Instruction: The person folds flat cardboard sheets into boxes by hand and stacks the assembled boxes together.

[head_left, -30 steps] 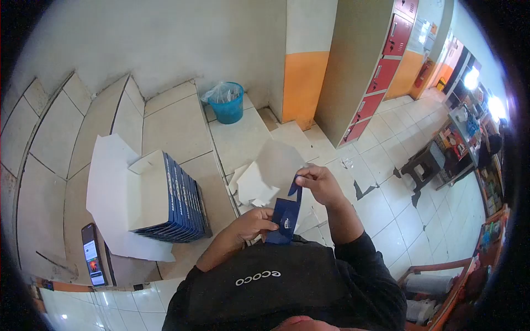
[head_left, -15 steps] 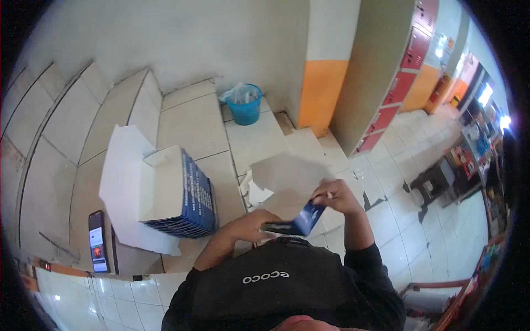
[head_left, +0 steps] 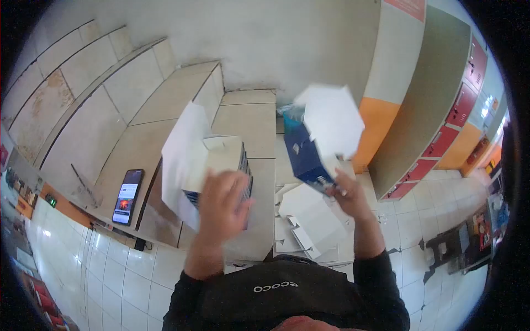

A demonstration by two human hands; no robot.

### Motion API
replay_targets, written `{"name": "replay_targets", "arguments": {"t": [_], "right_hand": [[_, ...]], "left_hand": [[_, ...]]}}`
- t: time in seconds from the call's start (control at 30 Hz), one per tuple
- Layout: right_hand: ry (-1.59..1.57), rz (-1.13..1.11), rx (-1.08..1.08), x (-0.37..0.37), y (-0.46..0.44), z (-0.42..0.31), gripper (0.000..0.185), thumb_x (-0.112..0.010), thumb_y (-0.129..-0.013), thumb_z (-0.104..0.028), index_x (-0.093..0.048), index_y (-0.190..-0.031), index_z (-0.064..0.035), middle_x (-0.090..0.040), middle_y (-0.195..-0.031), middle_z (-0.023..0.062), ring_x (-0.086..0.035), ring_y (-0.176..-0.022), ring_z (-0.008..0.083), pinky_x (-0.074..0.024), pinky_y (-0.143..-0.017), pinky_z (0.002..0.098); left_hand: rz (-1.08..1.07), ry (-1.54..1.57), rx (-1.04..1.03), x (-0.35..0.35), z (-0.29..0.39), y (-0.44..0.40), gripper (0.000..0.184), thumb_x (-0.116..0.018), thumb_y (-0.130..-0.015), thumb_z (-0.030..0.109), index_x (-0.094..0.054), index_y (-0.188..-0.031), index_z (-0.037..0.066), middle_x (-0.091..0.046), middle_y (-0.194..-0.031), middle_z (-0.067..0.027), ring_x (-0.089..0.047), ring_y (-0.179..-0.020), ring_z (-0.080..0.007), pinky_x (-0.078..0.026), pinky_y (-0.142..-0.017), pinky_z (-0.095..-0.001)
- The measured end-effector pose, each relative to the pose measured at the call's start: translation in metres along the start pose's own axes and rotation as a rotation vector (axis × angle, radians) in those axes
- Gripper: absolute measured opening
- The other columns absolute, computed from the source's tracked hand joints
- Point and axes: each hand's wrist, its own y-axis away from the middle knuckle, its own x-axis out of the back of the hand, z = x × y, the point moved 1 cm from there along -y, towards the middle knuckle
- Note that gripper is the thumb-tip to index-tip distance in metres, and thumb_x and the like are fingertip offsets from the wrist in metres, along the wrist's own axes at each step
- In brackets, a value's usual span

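My right hand [head_left: 351,194] grips the lower edge of a dark blue and white cardboard box [head_left: 306,157]. The box is raised and tilted, with its big white flap [head_left: 334,118] standing up. My left hand [head_left: 222,203], slightly blurred, is in front of a stack of blue and white cartons [head_left: 223,157]; its fingers are apart and nothing shows in them. Whether it touches the stack I cannot tell. A large white panel [head_left: 185,160] stands up on the stack's left side. Below the raised box lie flat white cardboard pieces [head_left: 309,218].
A phone [head_left: 128,197] with a lit screen lies on the tiled ledge to the left. Tiled steps [head_left: 149,121] rise behind it. The raised box partly covers a blue bucket [head_left: 291,117]. Lockers with red doors [head_left: 439,140] stand at the right, with a dark stool [head_left: 450,248] near them.
My right hand has lifted the blue box up and away from my body. My left hand has left it and moved left to the stack. The camera view has shifted too.
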Motion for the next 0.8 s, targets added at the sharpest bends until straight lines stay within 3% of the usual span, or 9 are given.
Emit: {"name": "replay_targets", "arguments": {"t": [0.07, 0.17, 0.27, 0.37, 0.47, 0.57, 0.6, 0.7, 0.8], "right_hand": [[-0.232, -0.022, -0.002, 0.005, -0.025, 0.001, 0.025, -0.066, -0.073, 0.003, -0.06, -0.096, -0.0042, -0.062, -0.095, 0.0134, -0.056, -0.106, 0.0296, -0.0358, -0.099, 0.0403], [-0.706, -0.277, 0.385, -0.014, -0.091, -0.04, 0.034, -0.063, -0.073, 0.008, -0.06, -0.105, -0.0033, -0.062, -0.112, 0.0086, -0.05, -0.117, 0.0258, -0.026, -0.106, 0.0371], [-0.75, -0.523, 0.573, -0.056, -0.142, -0.063, 0.032, -0.062, -0.072, 0.007, -0.062, -0.102, -0.0022, -0.064, -0.105, 0.0103, -0.056, -0.105, 0.0256, -0.0365, -0.098, 0.0371], [-0.68, -0.766, 0.377, -0.092, -0.167, -0.087, 0.014, -0.061, -0.081, -0.006, -0.061, -0.093, 0.0017, -0.063, -0.093, 0.0101, -0.055, -0.088, 0.0183, -0.0396, -0.086, 0.0341], [-0.204, -0.767, 0.411, -0.113, -0.196, -0.071, 0.017, -0.063, -0.078, -0.004, -0.064, -0.095, -0.0045, -0.064, -0.091, 0.0079, -0.057, -0.088, 0.0184, -0.0395, -0.089, 0.0322], [-0.188, -0.787, 0.588, -0.125, -0.21, -0.049, 0.018, -0.066, -0.076, -0.007, -0.065, -0.094, -0.0091, -0.064, -0.09, 0.0066, -0.058, -0.087, 0.0198, -0.0392, -0.091, 0.0326], [-0.186, -0.82, 0.59, -0.113, -0.202, -0.073, 0.02, -0.068, -0.075, -0.017, -0.065, -0.093, -0.0091, -0.065, -0.088, 0.0058, -0.059, -0.088, 0.0214, -0.0369, -0.096, 0.0347], [-0.308, -0.69, 0.679, -0.101, -0.165, -0.127, 0.027, -0.069, -0.072, -0.028, -0.065, -0.089, -0.0066, -0.065, -0.086, 0.0084, -0.06, -0.088, 0.0257, -0.0391, -0.093, 0.039], [0.087, -0.589, 0.516, -0.118, -0.134, -0.138, 0.03, -0.068, -0.07, -0.032, -0.064, -0.085, -0.0053, -0.063, -0.085, 0.0146, -0.059, -0.087, 0.0332, -0.042, -0.089, 0.0416]], "left_hand": [[-0.144, -0.23, 0.129, 0.028, -0.017, 0.004, 0.034, -0.066, -0.072, 0.016, -0.059, -0.103, 0.005, -0.058, -0.104, -0.0123, -0.053, -0.101, -0.0326, -0.033, -0.097, -0.0522], [-0.326, -0.149, 0.208, 0.023, -0.052, 0.036, 0.019, -0.062, -0.075, 0.016, -0.06, -0.091, 0.007, -0.059, -0.092, -0.0084, -0.054, -0.093, -0.0295, -0.032, -0.099, -0.0493], [-0.219, -0.213, 0.097, 0.02, -0.041, 0.044, 0.01, -0.059, -0.074, 0.011, -0.061, -0.083, 0.008, -0.058, -0.081, -0.0062, -0.054, -0.085, -0.0271, -0.036, -0.088, -0.0433], [-0.187, -0.215, 0.083, 0.016, -0.037, 0.053, 0.011, -0.058, -0.073, 0.01, -0.062, -0.083, 0.009, -0.058, -0.081, -0.0052, -0.054, -0.084, -0.026, -0.037, -0.082, -0.0408], [-0.202, -0.254, 0.109, 0.016, -0.037, 0.06, 0.012, -0.058, -0.072, 0.011, -0.063, -0.084, 0.01, -0.058, -0.083, -0.0046, -0.054, -0.085, -0.0251, -0.037, -0.081, -0.0404], [-0.186, -0.282, 0.112, 0.016, -0.037, 0.063, 0.014, -0.06, -0.072, 0.014, -0.064, -0.085, 0.012, -0.058, -0.085, -0.0043, -0.054, -0.086, -0.0248, -0.037, -0.082, -0.041], [-0.172, -0.286, 0.106, 0.015, -0.037, 0.063, 0.015, -0.06, -0.072, 0.015, -0.064, -0.086, 0.013, -0.058, -0.086, -0.0042, -0.053, -0.086, -0.0248, -0.037, -0.082, -0.0411], [-0.115, -0.291, 0.075, 0.015, -0.036, 0.061, 0.016, -0.061, -0.073, 0.016, -0.065, -0.088, 0.013, -0.058, -0.088, -0.0041, -0.053, -0.089, -0.025, -0.037, -0.082, -0.0418], [-0.115, -0.286, 0.069, 0.015, -0.037, 0.062, 0.015, -0.061, -0.074, 0.015, -0.064, -0.088, 0.012, -0.058, -0.087, -0.004, -0.053, -0.088, -0.0252, -0.037, -0.082, -0.0421]]}}
